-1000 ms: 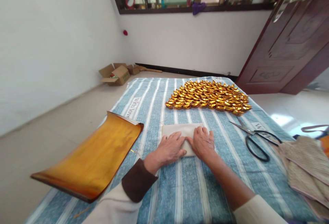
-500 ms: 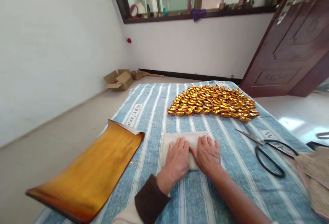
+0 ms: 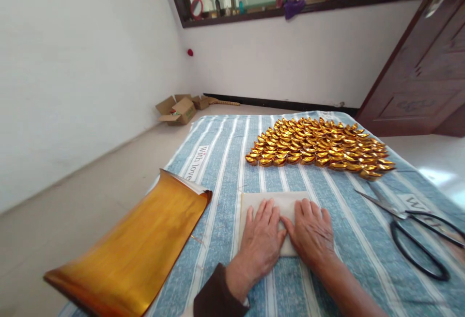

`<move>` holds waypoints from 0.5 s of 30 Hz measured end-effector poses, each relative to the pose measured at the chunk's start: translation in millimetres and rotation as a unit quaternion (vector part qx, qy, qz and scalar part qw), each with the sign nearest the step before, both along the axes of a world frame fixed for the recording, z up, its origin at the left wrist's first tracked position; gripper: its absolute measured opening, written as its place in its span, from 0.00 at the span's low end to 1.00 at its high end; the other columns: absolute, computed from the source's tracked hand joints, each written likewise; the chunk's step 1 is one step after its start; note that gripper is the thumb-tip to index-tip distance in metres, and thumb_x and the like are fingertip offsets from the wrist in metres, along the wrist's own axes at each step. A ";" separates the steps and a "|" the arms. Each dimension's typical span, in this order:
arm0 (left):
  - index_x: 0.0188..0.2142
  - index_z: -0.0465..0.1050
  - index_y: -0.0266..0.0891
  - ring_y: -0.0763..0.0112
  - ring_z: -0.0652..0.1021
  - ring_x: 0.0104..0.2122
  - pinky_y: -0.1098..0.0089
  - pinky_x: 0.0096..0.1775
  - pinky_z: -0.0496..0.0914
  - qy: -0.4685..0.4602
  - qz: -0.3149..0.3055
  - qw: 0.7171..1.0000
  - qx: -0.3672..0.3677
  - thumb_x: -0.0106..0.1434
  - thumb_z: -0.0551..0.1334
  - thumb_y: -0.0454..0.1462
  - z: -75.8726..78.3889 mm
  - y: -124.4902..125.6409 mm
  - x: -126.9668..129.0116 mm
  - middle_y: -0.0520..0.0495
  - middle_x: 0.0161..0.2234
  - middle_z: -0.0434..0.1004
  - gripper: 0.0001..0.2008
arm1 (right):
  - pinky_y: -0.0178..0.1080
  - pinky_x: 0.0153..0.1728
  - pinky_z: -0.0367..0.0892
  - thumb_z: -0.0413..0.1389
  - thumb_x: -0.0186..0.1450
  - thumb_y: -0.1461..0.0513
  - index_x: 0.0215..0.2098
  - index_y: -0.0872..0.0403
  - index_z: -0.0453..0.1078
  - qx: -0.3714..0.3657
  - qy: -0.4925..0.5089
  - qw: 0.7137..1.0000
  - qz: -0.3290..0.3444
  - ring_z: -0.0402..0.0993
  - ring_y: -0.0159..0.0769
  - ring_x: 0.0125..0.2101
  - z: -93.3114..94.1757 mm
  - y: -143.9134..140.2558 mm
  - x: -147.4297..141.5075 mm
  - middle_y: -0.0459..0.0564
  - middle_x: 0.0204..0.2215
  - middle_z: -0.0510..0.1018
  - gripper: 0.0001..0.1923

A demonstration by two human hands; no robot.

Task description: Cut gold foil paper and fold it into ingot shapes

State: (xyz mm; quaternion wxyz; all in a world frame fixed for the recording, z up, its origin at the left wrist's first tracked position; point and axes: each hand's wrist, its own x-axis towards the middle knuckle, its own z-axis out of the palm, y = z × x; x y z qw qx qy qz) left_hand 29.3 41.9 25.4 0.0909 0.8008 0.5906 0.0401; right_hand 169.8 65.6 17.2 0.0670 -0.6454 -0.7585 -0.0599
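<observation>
1. Head view, hands. Left hand [image 3: 262, 239] and right hand [image 3: 312, 232] lie palm down, fingers spread flat, side by side on a folded pale cream paper rectangle [image 3: 279, 205]; neither grips anything, both press.
2. Head view, change. Over the last second the hands have stayed on the paper, drawing slightly closer together at the middle, thumbs now nearly touching. The camera has dipped and shifted left, so the sheet sits lower in frame. Judged: the pressing or creasing is ongoing, not finished.
3. Head view, paper. Rests on the blue-and-white striped cloth [image 3: 225, 181], near edge hidden under the hands, far edge straight and free. It looks doubled over, though the layers cannot be counted from here.
4. Head view, surroundings. Curled sheet of gold foil paper [image 3: 134, 254] to the left, just apart. Rows of small folded gold foil ingots [image 3: 319, 145] beyond, well apart. Black-handled scissors [image 3: 414, 229] to the right, blades toward the paper.
</observation>
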 end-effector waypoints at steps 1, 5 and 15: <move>0.62 0.58 0.38 0.55 0.54 0.65 0.44 0.61 0.53 -0.003 -0.001 1.000 -0.001 0.71 0.48 0.46 -0.9 -0.3 -0.6 0.41 0.66 0.54 0.24 | 0.48 0.44 0.55 0.49 0.68 0.51 0.40 0.58 0.69 0.001 -0.001 1.000 0.001 0.66 0.50 0.44 -0.2 -0.3 0.3 0.60 0.41 0.73 0.19; 0.62 0.58 0.39 0.55 0.54 0.65 0.44 0.61 0.52 -0.012 -0.006 1.000 0.001 0.71 0.47 0.47 -3.7 -0.9 -2.4 0.41 0.66 0.53 0.25 | 0.48 0.43 0.55 0.50 0.67 0.51 0.39 0.58 0.69 0.002 -0.003 1.000 0.004 0.67 0.49 0.42 0.1 -1.3 1.0 0.58 0.39 0.73 0.18; 0.62 0.57 0.37 0.56 0.53 0.65 0.44 0.62 0.51 -0.019 -0.017 1.000 0.006 0.71 0.46 0.48 -4.1 0.2 -4.8 0.41 0.66 0.53 0.26 | 0.48 0.43 0.56 0.52 0.66 0.52 0.40 0.59 0.70 0.001 0.002 1.000 0.006 0.66 0.50 0.43 0.9 -3.3 1.6 0.59 0.40 0.73 0.17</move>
